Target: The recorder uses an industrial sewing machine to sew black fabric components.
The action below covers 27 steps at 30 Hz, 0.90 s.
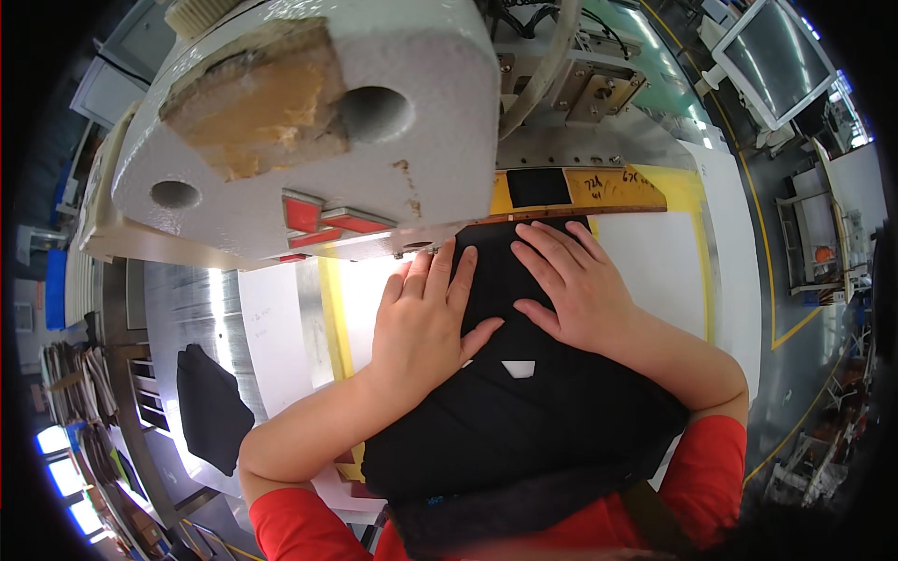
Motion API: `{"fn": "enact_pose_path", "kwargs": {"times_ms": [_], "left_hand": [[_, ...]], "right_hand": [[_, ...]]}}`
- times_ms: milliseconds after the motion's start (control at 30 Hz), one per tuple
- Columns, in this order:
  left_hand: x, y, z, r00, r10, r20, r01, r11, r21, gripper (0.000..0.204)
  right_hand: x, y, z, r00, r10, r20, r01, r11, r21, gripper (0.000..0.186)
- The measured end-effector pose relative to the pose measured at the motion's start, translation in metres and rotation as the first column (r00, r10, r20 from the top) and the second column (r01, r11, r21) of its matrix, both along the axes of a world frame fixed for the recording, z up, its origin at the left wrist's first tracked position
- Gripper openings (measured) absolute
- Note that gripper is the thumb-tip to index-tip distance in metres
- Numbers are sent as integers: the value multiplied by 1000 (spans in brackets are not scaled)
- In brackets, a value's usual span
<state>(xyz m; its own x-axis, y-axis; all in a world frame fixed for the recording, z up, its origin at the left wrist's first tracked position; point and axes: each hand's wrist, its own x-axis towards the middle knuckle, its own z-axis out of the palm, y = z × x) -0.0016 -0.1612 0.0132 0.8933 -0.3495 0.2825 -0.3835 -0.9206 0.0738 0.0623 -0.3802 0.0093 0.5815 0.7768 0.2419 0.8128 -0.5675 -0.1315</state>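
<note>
Left hand (426, 313): lies flat by the left edge of the black cloth, fingers a bit spread, gripping nothing. Its fingertips are close to the bottom of the big machine.
Right hand (582, 290): lies flat on top of the cloth, fingers spread and thumb out to the side, not grabbing anything.
Black cloth (561, 411): lies on the worktop under the hands, narrow at the far end and wide near the person's body. A small white shape (518, 369) shows in its middle; I cannot tell if it is a hole or a patch.
Yellow bar (603, 190): sits just past the cloth's far end, with a black square (538, 188) on it.
Worktop (645, 252): white, with yellow strips (703, 271).
Big machine (449, 131): pale grey, with red marks, up in front.
Other black piece (213, 411): well off to the left.
Screen (772, 61): far away, top right.
</note>
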Motion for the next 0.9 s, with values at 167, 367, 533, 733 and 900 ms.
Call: {"fn": "enact_pose_path", "kwargs": {"times_ms": [167, 367, 533, 733, 900], "left_hand": [[0, -1, 1, 1000, 8, 2, -8, 999, 38, 71], [-1, -1, -1, 998, 22, -55, -24, 999, -40, 72], [-2, 0, -3, 998, 28, -57, -32, 997, -65, 70], [0, -4, 1, 999, 31, -36, -32, 999, -25, 69], [0, 0, 1, 1000, 23, -11, -23, 1000, -13, 70]], "right_hand": [[1, -1, -1, 1000, 5, -5, -5, 1000, 14, 63], [3, -1, -1, 1000, 24, -3, -24, 998, 61, 62], [3, 1, -3, 999, 33, -6, -33, 996, 81, 57], [5, -1, -2, 999, 34, 13, -35, 996, 86, 57], [7, 0, -2, 999, 35, 17, -37, 995, 94, 60]]}}
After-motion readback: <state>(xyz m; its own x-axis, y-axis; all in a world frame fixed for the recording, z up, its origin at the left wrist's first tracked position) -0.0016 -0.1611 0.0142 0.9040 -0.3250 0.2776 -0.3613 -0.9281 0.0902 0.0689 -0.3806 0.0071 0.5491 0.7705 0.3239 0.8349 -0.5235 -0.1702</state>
